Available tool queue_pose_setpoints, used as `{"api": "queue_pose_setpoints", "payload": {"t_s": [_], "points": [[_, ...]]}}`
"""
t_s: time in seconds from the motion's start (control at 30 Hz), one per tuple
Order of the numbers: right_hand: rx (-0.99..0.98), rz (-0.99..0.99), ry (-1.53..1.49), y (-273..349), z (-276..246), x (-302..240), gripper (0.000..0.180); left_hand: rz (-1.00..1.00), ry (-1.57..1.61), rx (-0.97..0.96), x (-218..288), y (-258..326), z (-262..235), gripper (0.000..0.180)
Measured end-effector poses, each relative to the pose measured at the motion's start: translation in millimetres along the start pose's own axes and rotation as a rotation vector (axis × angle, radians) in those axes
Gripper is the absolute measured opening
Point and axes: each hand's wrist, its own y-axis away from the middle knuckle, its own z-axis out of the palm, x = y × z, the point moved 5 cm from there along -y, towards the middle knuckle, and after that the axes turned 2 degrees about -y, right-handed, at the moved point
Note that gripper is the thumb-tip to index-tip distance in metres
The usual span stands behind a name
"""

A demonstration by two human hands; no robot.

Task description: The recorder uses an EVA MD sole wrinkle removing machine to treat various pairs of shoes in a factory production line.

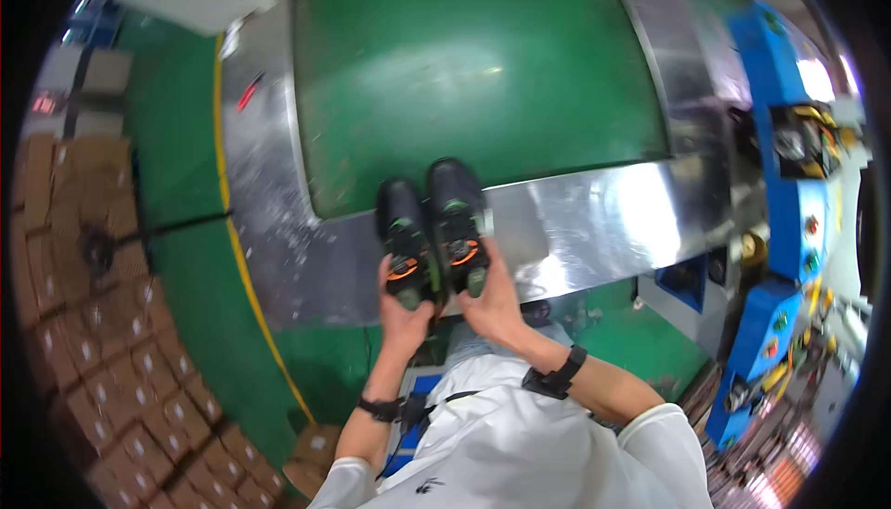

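From the head view, the person in the white shirt (548, 444) has a pair of dark shoes side by side, toes pointing away, over the near strip of the metal desk (585, 226). The left hand (405, 316) is closed around the heel end of the left shoe (400, 217), and the right hand (494, 297) grips the heel end of the right shoe (455, 198) the same way. Both shoes look whole, with green and orange trim on top, so I judge the making of them well along; they are paired up and in hand, not let go of. What is left to do on them I can't tell from here. A small red tool (248, 93) lies by itself on the desk's left arm, out of use, and stacked brown boxes (116, 351) stand well off to the left. The soles are hidden beneath, the fingers on the outer sides partly so, and I can't make out whether the shoes touch the desk or hang just above it. Past the blue machine (787, 221) on the right, everything bends and blurs into the dark rim.
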Motion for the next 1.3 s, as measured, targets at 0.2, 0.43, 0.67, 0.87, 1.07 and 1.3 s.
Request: {"api": "queue_pose_setpoints", "payload": {"t_s": [0.2, 0.43, 0.67, 0.87, 1.07, 1.3], "points": [[0.022, 0.221, -0.542, 10.6, -96.9, -14.1, 0.069, -0.367, 0.301, -0.188, 33.9, -25.4, -18.8, 0.048], [0.616, -0.300, -0.931, 207.9, -181.3, -36.5, 0.077, 0.128, -0.060, -1.041, 182.3, -7.1, 131.7, 0.061], [1.569, -0.189, -0.620, 499.0, -73.5, -9.7, 0.072, -0.263, -0.350, -2.151, 173.2, 226.3, 189.9, 0.075], [2.486, 0.257, -1.133, 567.4, 158.9, -43.2, 0.063, -0.740, -0.772, -2.522, 165.4, 435.4, 205.3, 0.091], [2.979, 1.000, -0.832, 602.0, 222.2, -21.6, 0.060, 0.372, -0.807, -2.984, 97.5, 570.5, 152.5, 0.080], [2.728, 1.439, -0.740, 642.7, 206.5, 5.3, 0.067, 0.854, -0.958, -2.866, 39.4, 642.4, 141.9, 0.076]]}}
